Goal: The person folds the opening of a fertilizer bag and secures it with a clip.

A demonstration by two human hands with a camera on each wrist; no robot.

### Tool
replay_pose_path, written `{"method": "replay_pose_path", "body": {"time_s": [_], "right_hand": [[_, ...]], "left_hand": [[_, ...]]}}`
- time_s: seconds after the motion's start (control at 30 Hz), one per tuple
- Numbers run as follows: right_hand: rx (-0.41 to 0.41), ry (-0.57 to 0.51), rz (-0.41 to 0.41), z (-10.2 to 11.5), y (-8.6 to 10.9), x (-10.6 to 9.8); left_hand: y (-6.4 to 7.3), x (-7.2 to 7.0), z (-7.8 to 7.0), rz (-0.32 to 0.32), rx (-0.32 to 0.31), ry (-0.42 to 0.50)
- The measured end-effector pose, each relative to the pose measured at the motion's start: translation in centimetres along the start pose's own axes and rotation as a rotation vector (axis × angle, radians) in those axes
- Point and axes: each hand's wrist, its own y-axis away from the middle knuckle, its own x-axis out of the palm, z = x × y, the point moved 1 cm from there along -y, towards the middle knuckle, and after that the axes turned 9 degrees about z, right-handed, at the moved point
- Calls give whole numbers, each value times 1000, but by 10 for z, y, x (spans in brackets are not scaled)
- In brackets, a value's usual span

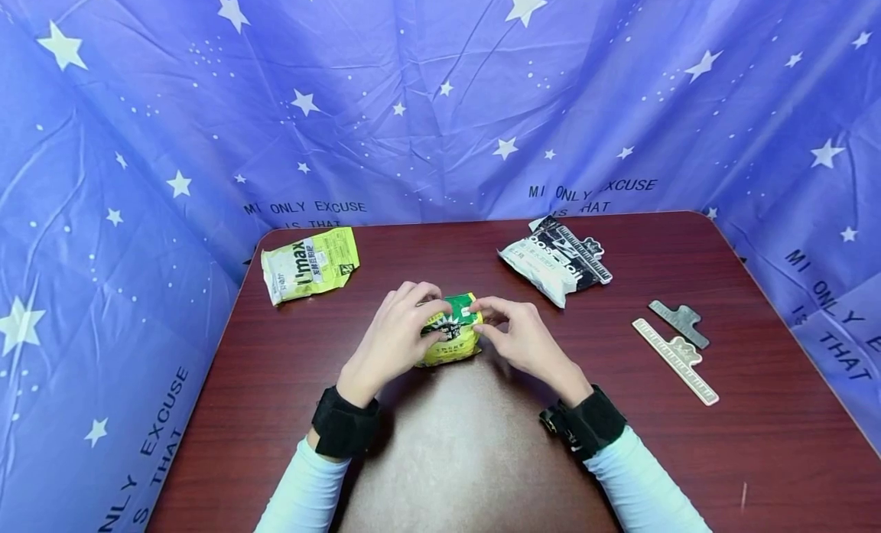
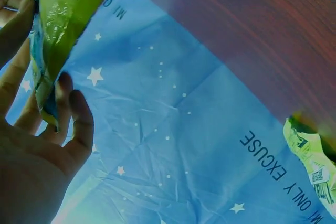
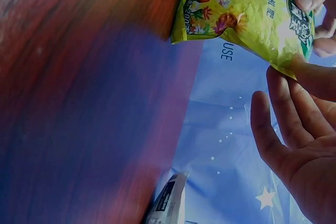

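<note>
A small yellow-and-green packet (image 1: 450, 352) printed with flowers sits on the table between my two hands. My left hand (image 1: 388, 338) holds its upper left side, thumb on the near face and fingers over the top. At the upper right corner, the thumb and forefinger of my right hand (image 1: 526, 342) pinch the green top edge. The right wrist view shows the packet's flowered face (image 3: 247, 19) and the other fingers spread below the pinch. In the left wrist view the shiny side of the packet (image 2: 71, 14) runs down to a thin edge by the fingers.
To the back left lies a yellow-green and white bag (image 1: 310, 265). A black-and-white bag (image 1: 544, 261) with a pale clip (image 1: 586, 255) across its end lies at the back right. Nearer on the right are a grey clip (image 1: 677, 321) and a whitish clip (image 1: 674, 361).
</note>
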Motion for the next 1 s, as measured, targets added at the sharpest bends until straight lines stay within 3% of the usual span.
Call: {"method": "replay_pose_path", "body": {"time_s": [0.27,0.57,1.0], "right_hand": [[-20,12,23,-2,2,-2],[-59,64,-32,-5,2,0],[-107,84,-42,-9,1,2]], "left_hand": [[2,1,4,43,-40,2],[1,2,5,66,-55,90],[3,3,7,53,-38,117]]}}
